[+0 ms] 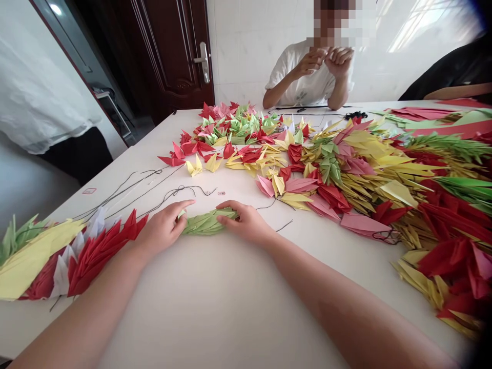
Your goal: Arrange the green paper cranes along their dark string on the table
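A short bundle of folded green paper [203, 222] lies on the white table [200, 297] between my two hands. My left hand [165, 223] is closed on its left end, thumb and forefinger around it. Around the right end, my right hand [244, 221] holds the bundle with bent fingers. Black cords [172, 192] run across the table just behind my left hand. Left of my left forearm lie strings of stacked folded paper: a red one [98, 251], a white one [63, 269] and a yellow one [34, 256].
A large heap of yellow, red, pink and green folded paper [369, 169] covers the right side. Loose paper cranes [194, 165] lie toward the back. Across the table sits a person in white [295, 72], hands raised; a dark sleeve [457, 69] shows at far right.
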Demonstrator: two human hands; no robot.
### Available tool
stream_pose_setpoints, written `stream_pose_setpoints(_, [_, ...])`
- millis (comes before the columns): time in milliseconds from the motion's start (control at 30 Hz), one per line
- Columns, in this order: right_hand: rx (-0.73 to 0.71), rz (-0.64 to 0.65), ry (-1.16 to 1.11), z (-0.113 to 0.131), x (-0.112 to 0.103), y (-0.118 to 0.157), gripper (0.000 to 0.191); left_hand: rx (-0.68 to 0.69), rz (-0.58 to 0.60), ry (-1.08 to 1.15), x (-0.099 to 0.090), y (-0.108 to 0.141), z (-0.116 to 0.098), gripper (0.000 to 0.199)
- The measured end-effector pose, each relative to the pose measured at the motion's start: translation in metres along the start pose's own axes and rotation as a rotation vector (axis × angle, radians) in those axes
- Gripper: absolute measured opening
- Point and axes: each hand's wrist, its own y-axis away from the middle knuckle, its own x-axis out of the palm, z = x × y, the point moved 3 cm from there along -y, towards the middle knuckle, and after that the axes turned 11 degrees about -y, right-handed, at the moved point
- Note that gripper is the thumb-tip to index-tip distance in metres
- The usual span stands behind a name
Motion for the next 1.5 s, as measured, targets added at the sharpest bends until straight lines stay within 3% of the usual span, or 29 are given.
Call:
stream_pose_setpoints(133, [0.004,-0.003,0.000,0.000,0.001,0.000,0.033,0.031,0.012,-0.046,-0.002,0.003,-0.010,0.031])
stream_pose_setpoints(333, [0.018,-0.015,0.009,0.001,0.001,0.000,0.031,-0.094,-0.065,-0.194,0.004,0.003,-0.019,0.037])
stream_pose_setpoints(567, [0.004,-0.004,0.011,0.000,0.001,0.000,0.031,-0.107,-0.112,-0.123,0.004,0.004,-0.012,0.015])
stream_pose_setpoints(700, [0.004,0.011,0.019,0.000,0.001,0.000,0.033,-0.042,-0.137,-0.075,0.002,0.005,-0.016,0.028])
stream_pose_setpoints(833, [-0.035,0.048,-0.013,0.005,0.000,0.001,0.031,0.055,-0.072,-0.077,0.005,0.004,-0.026,0.032])
stream_pose_setpoints(933, [-0.055,0.057,-0.033,0.007,-0.001,0.002,0.029,0.052,-0.068,-0.085,0.007,0.004,-0.027,0.039])
stream_pose_setpoints(1100, [-0.004,0.072,0.007,0.003,0.000,0.001,0.031,0.041,-0.045,-0.039,0.007,0.003,-0.023,0.033])
stream_pose_setpoints(1200, [-0.027,0.075,-0.052,0.004,0.000,0.002,0.031,0.026,-0.067,-0.029,0.005,0.004,-0.021,0.029])
stream_pose_setpoints(1300, [-0.040,0.107,-0.196,0.007,-0.001,0.003,0.034,0.047,-0.083,-0.036,0.003,0.006,-0.022,0.039])
stream_pose_setpoints(1400, [-0.023,0.139,-0.354,0.009,-0.001,0.004,0.040,0.080,-0.029,-0.048,0.003,0.006,-0.026,0.038])
stream_pose_setpoints(1500, [0.003,0.148,-0.418,0.009,-0.001,0.006,0.042,0.030,0.011,-0.051,0.004,0.006,-0.028,0.032])
